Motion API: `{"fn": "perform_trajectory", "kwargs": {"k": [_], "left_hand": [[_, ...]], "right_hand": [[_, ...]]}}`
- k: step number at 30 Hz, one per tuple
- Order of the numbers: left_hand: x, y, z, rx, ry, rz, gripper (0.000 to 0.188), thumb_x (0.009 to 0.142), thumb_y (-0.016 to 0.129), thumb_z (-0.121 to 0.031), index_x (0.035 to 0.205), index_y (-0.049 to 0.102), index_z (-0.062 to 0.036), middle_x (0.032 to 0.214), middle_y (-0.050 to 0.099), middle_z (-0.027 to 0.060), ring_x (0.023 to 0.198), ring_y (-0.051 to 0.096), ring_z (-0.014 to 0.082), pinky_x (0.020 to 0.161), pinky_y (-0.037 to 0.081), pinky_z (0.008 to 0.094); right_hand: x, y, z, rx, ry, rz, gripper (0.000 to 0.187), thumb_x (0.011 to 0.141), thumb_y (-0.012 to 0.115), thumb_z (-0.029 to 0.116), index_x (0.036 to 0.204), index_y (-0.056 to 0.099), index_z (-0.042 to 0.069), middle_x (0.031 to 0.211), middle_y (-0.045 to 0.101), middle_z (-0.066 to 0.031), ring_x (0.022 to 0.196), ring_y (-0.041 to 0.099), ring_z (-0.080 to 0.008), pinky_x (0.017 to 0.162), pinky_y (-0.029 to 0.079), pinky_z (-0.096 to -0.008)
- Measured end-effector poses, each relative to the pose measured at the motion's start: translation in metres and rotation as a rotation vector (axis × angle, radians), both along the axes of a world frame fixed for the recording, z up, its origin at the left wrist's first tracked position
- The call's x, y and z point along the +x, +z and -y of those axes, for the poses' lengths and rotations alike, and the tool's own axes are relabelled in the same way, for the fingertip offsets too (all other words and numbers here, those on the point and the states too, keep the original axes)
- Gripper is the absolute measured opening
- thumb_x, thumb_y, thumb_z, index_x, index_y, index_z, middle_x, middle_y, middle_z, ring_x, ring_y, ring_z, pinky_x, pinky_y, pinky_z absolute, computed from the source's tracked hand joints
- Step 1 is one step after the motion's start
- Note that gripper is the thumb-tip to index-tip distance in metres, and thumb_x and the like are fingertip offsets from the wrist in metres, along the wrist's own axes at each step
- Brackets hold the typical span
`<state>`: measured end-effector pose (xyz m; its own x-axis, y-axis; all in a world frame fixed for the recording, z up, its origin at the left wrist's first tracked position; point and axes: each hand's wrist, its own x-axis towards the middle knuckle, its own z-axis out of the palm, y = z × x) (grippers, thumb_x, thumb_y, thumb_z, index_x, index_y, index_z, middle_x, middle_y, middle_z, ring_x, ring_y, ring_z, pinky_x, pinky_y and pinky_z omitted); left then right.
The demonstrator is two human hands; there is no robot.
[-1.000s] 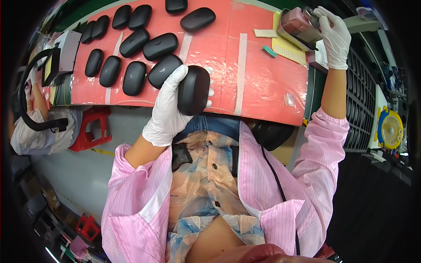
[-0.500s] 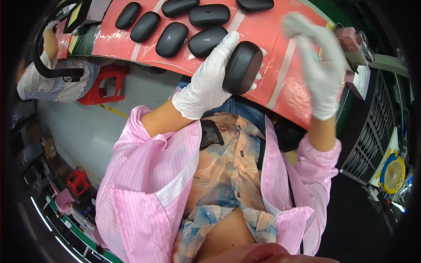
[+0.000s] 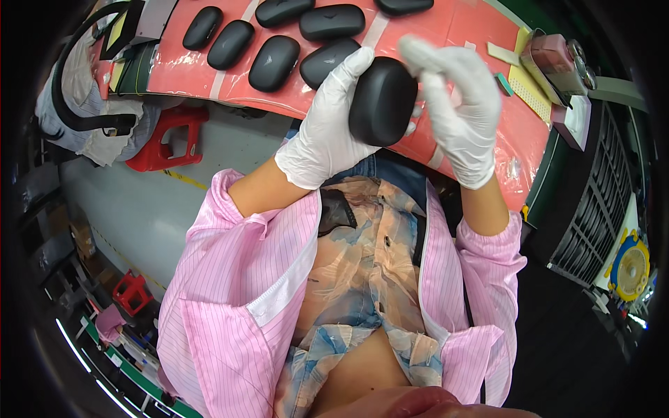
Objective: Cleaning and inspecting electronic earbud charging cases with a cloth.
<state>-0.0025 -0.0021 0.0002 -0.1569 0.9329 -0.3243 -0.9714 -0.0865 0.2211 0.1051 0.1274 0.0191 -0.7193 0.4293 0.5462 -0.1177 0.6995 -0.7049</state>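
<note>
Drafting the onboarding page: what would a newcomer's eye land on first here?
First, the rounded black case held in the white-gloved left hand near mid-view, with the gloved right hand close on its right, fingertips blurred. Next, the glossy red mat across the top, with more black cases lying mostly left of the held one. Then the yellow-and-blue fan near the right edge.

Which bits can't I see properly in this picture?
All in the head view:
Left hand: its fingers are mostly hidden behind the held black rounded case.
Right hand: blurred, so I can't tell if it touches that case.
Topmost black case: cut off by the picture's upper edge.
</note>
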Motion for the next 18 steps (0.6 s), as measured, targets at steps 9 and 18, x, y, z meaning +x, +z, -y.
{"fn": "perform_trajectory", "kwargs": {"k": [9, 18], "left_hand": [[-0.004, 0.000, -0.002, -0.033, -0.079, -0.081, 0.064, 0.097, 0.040, -0.052, 0.123, 0.055, 0.0050, 0.109, 0.064, 0.0148, 0.100, 0.064, 0.0245, 0.090, 0.052, 0.0360], [-0.003, -0.001, -0.004, -0.042, -0.115, 0.056, 0.051, 0.099, 0.040, -0.043, 0.111, 0.063, 0.0004, 0.105, 0.068, 0.0098, 0.095, 0.065, 0.0207, 0.085, 0.054, 0.0350]], "right_hand": [[0.027, -0.016, 0.024, 0.199, 0.094, -0.059, 0.041, 0.064, 0.058, -0.010, 0.098, 0.073, 0.006, 0.080, 0.059, -0.0044, 0.075, 0.056, -0.0222, 0.069, 0.047, -0.0330], [0.017, -0.019, 0.009, 0.306, 0.097, -0.032, 0.044, 0.063, 0.062, -0.006, 0.101, 0.074, 0.011, 0.079, 0.058, -0.0024, 0.075, 0.056, -0.0211, 0.067, 0.046, -0.0327]]}}
